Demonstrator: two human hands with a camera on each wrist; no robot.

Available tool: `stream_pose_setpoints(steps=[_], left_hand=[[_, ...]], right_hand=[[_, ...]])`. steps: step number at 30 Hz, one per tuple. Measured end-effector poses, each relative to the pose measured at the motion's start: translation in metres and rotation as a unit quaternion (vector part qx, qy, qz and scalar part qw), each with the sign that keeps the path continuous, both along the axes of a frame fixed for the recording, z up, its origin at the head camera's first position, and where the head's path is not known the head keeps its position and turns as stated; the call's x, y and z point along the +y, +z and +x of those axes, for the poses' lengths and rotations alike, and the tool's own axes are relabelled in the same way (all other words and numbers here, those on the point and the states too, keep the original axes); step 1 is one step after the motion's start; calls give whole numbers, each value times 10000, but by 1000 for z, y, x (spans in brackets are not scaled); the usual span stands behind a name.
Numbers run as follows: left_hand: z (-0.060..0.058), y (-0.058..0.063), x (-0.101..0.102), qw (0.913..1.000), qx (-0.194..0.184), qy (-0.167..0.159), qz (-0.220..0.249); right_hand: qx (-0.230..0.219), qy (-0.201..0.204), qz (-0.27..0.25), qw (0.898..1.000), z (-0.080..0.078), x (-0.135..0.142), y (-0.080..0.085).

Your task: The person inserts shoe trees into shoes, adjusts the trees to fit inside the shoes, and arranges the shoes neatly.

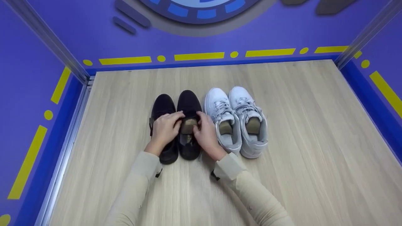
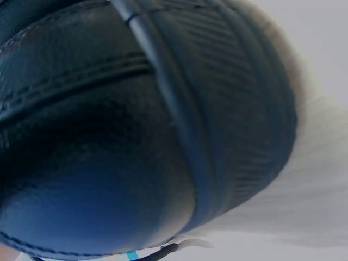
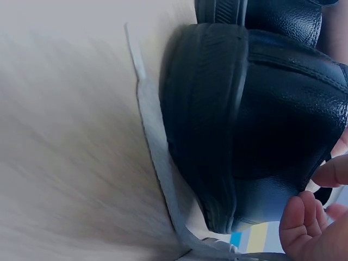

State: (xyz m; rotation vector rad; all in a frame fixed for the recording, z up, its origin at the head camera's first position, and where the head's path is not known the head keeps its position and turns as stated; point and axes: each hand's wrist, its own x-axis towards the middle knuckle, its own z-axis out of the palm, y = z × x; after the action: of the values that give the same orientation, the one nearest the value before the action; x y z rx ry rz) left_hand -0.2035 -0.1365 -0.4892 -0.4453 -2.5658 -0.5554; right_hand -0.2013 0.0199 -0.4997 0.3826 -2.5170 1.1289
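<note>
Two black shoes (image 1: 164, 103) stand side by side, toes away from me. At the opening of the right-hand black shoe (image 1: 188, 100), my left hand (image 1: 165, 127) reaches across the other shoe and pinches the collar's left edge. The right hand (image 1: 207, 131) grips the opposite edge, with curled fingers (image 3: 304, 220) beside the leather in the right wrist view. A tan piece (image 1: 189, 125) shows inside that shoe. Black leather and a ribbed sole edge (image 2: 234, 109) fill the left wrist view, where the left hand is mostly hidden.
A pair of white laced sneakers (image 1: 216, 94) stands close to the right hand, also with brown pieces inside. A loose grey lace (image 3: 157, 141) hangs beside the black shoe. The wood-patterned table (image 1: 298, 125) is bordered by blue panels (image 1: 188, 44) at the back and sides.
</note>
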Motion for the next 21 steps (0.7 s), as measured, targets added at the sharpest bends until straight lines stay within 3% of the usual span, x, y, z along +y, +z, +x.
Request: stream_pose_setpoints(steps=[8,21], left_hand=[[1,-1,0,9999,153,-49,12],[4,4,-6,9992,309,-55,254]], right_hand=[[95,-115,136,9998,3,0,1],[-527,67,-44,9986,6,5,12]])
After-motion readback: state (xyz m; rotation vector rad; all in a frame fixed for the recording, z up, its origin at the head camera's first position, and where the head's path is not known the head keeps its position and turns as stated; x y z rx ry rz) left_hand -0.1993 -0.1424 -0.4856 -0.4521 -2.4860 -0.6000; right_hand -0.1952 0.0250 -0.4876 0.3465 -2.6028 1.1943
